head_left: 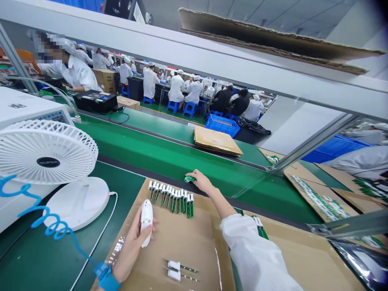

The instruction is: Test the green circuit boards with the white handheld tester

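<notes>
My left hand (132, 242) is wrapped round a white, elongated oval plastic housing (147, 218), held upright above the cardboard sheet (188, 242). A blue wrist strap (106, 277) with a coiled cord is on that wrist. Stretched forward, my right hand (202, 181) pinches a small green circuit board (189, 178) over the far edge of the cardboard, by the green belt. Just below it, a row of green circuit boards with white ends (178, 198) lies on the cardboard. Nearer to me, two more boards with white ends (174, 270) rest by themselves.
A white fan (48, 161) stands at left on a round base. Beyond the green belt (151, 139) lies stacked cardboard (216, 140). More boards lie on cardboard at right (321, 198). A white shelf beam (194, 48) crosses overhead. Several people in white sit in the background.
</notes>
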{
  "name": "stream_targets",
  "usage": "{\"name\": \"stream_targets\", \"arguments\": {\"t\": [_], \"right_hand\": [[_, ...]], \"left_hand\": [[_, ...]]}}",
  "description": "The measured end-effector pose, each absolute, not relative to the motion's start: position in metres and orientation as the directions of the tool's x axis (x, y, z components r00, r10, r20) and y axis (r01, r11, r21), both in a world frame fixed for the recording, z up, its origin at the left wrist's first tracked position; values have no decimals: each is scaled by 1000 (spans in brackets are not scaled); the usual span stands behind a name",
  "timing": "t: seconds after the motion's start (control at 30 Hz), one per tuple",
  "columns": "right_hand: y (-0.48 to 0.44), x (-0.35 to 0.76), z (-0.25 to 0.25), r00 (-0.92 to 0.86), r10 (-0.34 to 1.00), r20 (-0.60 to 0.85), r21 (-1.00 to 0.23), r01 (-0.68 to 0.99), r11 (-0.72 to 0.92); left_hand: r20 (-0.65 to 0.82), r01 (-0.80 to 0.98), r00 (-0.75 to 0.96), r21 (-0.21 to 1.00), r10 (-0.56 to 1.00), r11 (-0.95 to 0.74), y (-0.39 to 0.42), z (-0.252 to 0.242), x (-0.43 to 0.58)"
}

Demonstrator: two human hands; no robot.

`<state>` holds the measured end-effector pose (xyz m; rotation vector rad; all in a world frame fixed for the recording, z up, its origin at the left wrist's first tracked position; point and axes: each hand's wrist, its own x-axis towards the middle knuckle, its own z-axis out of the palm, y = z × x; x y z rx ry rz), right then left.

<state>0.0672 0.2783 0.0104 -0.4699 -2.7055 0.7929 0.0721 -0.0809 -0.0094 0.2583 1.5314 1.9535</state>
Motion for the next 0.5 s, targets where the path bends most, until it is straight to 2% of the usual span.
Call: {"name": "stream_targets", "arguments": {"t": [0.13,0.23,0.37,0.5], "right_hand": [[284,78,22,-872,473,125,-665,281,693],[281,102,38,-840,538,74,-795,277,540],[255,145,58,-850,525,-32,-939,206,276],[210,180,65,-846,523,-107,-983,169,72]], "left_hand": [[-232,-372,-772,920,592,-126,-81,-6,73],[-238,-383,-773,914,588,-133,-81,-3,74],[-261,-413,-771,899,581,-143,-82,-3,73],[-269,-412,-771,902,578,-130,-80,-1,73]]}}
